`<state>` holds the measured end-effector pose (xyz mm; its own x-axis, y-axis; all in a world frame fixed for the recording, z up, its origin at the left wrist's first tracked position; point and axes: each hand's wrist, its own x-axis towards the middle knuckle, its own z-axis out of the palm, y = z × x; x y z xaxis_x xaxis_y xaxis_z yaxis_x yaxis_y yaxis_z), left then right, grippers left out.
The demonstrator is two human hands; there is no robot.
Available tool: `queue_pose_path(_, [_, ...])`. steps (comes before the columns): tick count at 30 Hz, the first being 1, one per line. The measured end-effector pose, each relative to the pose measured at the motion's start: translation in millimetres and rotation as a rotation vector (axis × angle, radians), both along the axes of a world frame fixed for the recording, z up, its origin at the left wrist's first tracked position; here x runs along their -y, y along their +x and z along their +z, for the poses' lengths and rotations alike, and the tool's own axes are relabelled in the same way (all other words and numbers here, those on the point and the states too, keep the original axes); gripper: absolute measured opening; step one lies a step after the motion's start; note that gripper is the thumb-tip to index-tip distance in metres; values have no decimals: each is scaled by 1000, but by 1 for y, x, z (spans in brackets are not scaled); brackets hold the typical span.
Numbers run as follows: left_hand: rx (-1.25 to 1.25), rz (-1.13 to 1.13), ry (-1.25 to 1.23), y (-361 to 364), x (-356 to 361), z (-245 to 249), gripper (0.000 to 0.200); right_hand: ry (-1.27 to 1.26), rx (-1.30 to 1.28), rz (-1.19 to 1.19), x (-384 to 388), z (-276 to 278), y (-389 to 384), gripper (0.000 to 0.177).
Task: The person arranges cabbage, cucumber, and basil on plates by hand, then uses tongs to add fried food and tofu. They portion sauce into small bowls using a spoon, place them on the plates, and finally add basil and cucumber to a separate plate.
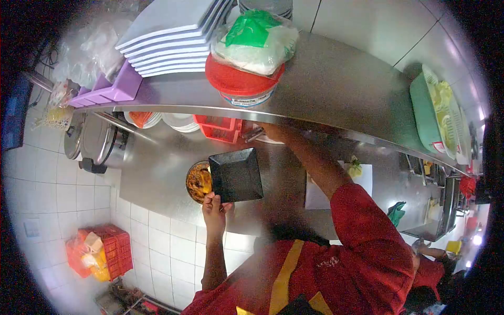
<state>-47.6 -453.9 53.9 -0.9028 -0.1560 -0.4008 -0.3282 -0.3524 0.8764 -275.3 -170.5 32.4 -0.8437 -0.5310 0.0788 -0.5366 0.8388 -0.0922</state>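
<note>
My left hand (213,207) grips the lower left corner of a black square plate (236,176), tilted over the steel counter (157,173). Just left of the plate, and partly covered by it, is a round dish of brown and orange food (198,182). My right arm reaches forward under the steel shelf. My right hand (271,132) is at some metal utensils (254,133) beside a red plastic basket (218,128); its fingers are partly hidden by the shelf edge, and what they hold is too small to tell.
Stacked white trays (168,39), a red-lidded tub (244,79) and a green basket (428,113) stand on the shelf. A white board (317,195) lies on the counter at right. Below left is a red crate (113,252). Another person (428,273) is at far right.
</note>
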Motion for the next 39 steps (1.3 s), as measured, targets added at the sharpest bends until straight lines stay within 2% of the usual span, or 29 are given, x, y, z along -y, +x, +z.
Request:
queue_pose_path(1, [-7,7,16,-1,-6,9,11,4,-1,-2,-6,-1,2,50])
queue_pose_path(2, [-14,11,34,-1,-10,14,11,-83,126,-23,-13,0,5,51])
queue_pose_path(3, [-14,6,38,0,-11,10,11,-172,254,-47,-19,1,9,51])
queue_pose_path(4, [-22,18,88,0,-10,2,11,-168,252,-53,-24,2,14,51])
queue_pose_path(6, [-26,28,143,0,-8,-12,10,-226,61,-138,-32,1,34,54])
queue_pose_path(7, [-41,0,152,-2,-8,-16,10,-221,59,-140,-36,-7,46,54])
queue_pose_path(9, [-55,-30,163,-3,-5,-21,10,-447,-96,-399,-44,-37,73,61])
queue_pose_path(10, [-57,-45,163,-3,-4,-21,10,-443,-97,-401,-52,-66,82,61])
queue_pose_path(12, [-51,-63,164,-1,-2,-23,10,-368,193,-563,-65,-120,98,68])
queue_pose_path(13, [-49,-67,182,-2,-1,-24,11,-365,195,-567,-60,-102,105,68])
queue_pose_path(15, [-45,-81,199,-1,0,-27,12,-11,334,-528,-48,-53,119,72])
queue_pose_path(17, [-259,-113,-262,1,1,-29,10,2,435,-556,-39,4,123,73])
queue_pose_path(18, [-262,-122,-262,1,2,-29,10,16,536,-572,-37,17,123,74])
queue_pose_path(20, [-669,-189,-1077,0,8,-30,9,6,438,-553,-52,-20,121,75])
queue_pose_path(21, [-674,-189,-1077,0,10,-30,9,2,342,-524,-50,-14,120,76])
queue_pose_path(23, [-28,-53,152,1,14,-32,9,38,420,-522,-47,-1,118,75])
queue_pose_path(25, [-38,-47,154,1,15,-31,9,79,496,-513,-45,3,118,75])
queue_pose_path(27, [-46,-43,156,1,14,-28,8,80,271,-450,-48,-13,121,73])
queue_pose_path(28, [-31,-30,165,1,12,-24,8,81,270,-449,-48,-13,120,73])
queue_pose_path(31, [-29,-17,188,0,12,-25,7,78,336,-458,-41,2,116,71])
queue_pose_path(33, [-34,-24,197,3,12,-25,7,168,515,-530,-35,16,115,71])
queue_pose_path(34, [-18,-22,202,1,9,-22,7,167,512,-536,-37,11,114,71])
queue_pose_path(37, [-31,-17,204,-2,6,-22,8,198,418,-499,-43,-1,112,73])
queue_pose_path(39, [-54,-7,201,-2,6,-25,8,66,338,-444,-46,-6,119,74])
